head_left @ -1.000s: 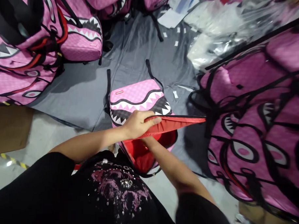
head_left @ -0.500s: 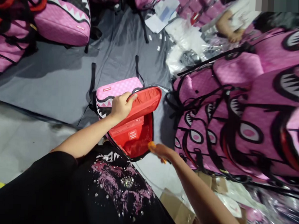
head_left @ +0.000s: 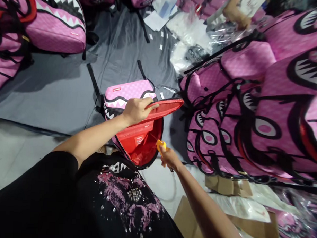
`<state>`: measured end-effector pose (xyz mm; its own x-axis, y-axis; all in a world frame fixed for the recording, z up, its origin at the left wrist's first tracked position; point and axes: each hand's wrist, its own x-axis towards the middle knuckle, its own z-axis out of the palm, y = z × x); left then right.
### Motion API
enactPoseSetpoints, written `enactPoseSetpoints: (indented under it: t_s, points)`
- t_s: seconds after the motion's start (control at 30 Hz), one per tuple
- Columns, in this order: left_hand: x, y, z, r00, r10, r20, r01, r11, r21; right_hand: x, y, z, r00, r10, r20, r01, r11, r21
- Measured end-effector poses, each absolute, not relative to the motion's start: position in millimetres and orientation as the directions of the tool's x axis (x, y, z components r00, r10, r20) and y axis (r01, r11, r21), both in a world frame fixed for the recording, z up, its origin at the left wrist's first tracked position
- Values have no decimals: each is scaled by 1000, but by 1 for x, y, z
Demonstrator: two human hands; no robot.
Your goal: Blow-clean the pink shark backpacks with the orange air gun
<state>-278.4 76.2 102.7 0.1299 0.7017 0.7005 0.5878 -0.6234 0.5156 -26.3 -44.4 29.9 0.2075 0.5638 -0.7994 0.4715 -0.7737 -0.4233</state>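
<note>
Grey floor sheet: left hand pinches open backpack's red-lined flap; right hand clutches orange tool.

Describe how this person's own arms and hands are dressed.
Both arms are bare from short black sleeves down. The left hand and right hand wear no gloves; no rings or watch show. The black shirt carries a pink print with small silver studs.

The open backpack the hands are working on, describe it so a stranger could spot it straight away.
On the grey sheet, between two heaps of pink shark-mouth backpacks, one backpack lies alone. The left hand lifts its flap. It alone is unzipped, showing red lining.
</note>
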Motion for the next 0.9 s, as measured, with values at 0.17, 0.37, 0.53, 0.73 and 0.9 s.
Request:
enactPoseSetpoints:
  t_s: [0.17, 0.37, 0.53, 0.73, 0.9]
  points:
    - [-262, 75, 104, 218, 663, 716, 528, -697, 485, -85, -32, -13, 84, 689, -720, 11, -723, -691]
    - [-268, 87, 110, 262, 666, 699, 509, -710, 486, -121, -43, -54, -200, 791, -578, -467, -595, -654]
    - [-271, 95, 115, 300, 670, 679, 522, -711, 471, -110, -46, -64, -231, 804, -548, -611, -558, -562]
    - [-267, 94, 113, 315, 635, 706, 491, -745, 451, -109, -51, -59, -161, 788, -594, -511, -581, -634]
    - [-256, 92, 115, 475, 546, 690, 417, -830, 370, -117, -59, -49, -169, 778, -605, -351, -621, -701]
